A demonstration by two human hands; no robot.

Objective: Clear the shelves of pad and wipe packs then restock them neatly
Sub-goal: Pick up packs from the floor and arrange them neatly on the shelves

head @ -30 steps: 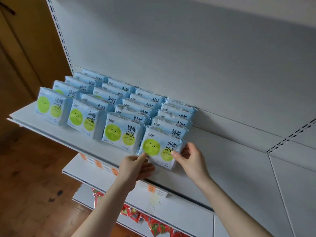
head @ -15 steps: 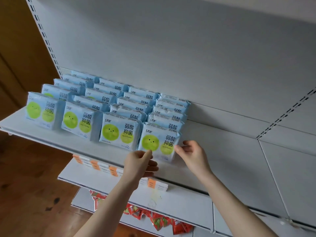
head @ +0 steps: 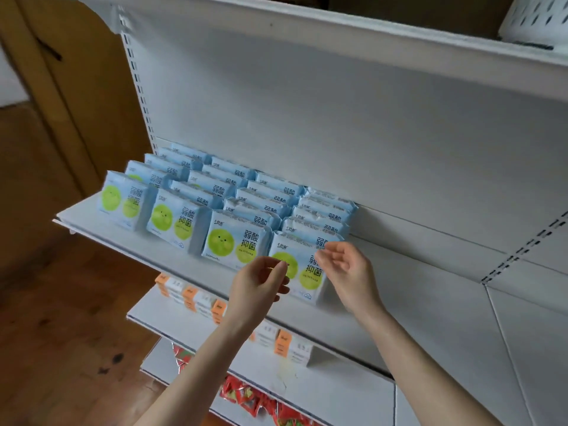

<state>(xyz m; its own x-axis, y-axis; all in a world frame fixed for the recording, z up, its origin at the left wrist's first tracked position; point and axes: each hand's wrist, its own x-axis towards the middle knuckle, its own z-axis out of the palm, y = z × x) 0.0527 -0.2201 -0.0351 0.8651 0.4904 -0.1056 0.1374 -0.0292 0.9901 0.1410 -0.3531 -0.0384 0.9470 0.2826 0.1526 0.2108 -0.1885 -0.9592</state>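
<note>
Several light-blue pad packs (head: 181, 222) with green circles stand in four rows on the white shelf (head: 415, 287), filling its left half. The front pack of the rightmost row (head: 310, 272) stands upright at the shelf's front. My left hand (head: 258, 284) hovers just in front of that pack's left side, fingers loosely curled and holding nothing. Before the pack's upper right corner is my right hand (head: 344, 265), fingers relaxed and also holding nothing. Whether either hand touches the pack cannot be told.
The right half of the shelf is bare. On the shelf below lie orange-and-white boxes (head: 190, 295), and red packets (head: 246, 398) sit on the lowest one. A white perforated basket (head: 534, 20) stands on the top shelf. Wooden floor lies to the left.
Both hands have let go of the front right pack and lifted slightly away from it. The camera has tilted up, showing the top shelf.
</note>
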